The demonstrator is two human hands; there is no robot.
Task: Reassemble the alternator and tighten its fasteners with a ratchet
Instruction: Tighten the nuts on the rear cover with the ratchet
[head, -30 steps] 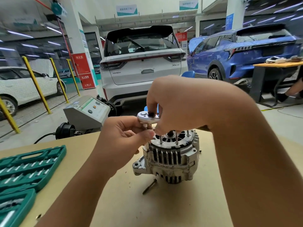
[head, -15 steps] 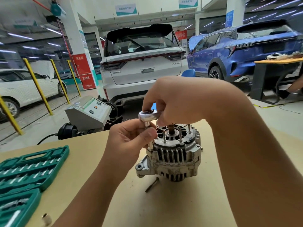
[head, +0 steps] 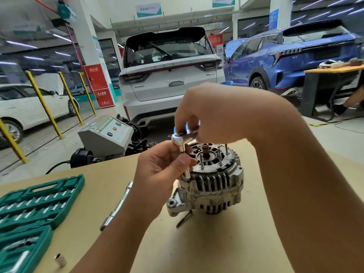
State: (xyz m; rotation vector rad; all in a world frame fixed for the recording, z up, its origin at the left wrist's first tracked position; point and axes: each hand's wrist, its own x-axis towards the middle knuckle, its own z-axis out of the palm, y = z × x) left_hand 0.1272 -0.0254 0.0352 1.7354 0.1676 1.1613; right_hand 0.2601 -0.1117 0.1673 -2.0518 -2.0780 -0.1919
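Alternator [head: 208, 184] stands on the tan worktop [head: 197, 243], shaft end up, long bolts sticking out of its top face, directly below and just right of both my grips. My right hand [head: 222, 115] grips the ratchet [head: 183, 137] by its head above the housing's left rim, while my left hand [head: 163, 170] pinches the socket extension [head: 184, 160] that drops from the ratchet to a fastener at that rim, thumb across the shaft. A green socket case [head: 35, 201] lies open at far left, with a loose extension bar [head: 118, 205] and small socket [head: 60, 260] on the worktop nearby
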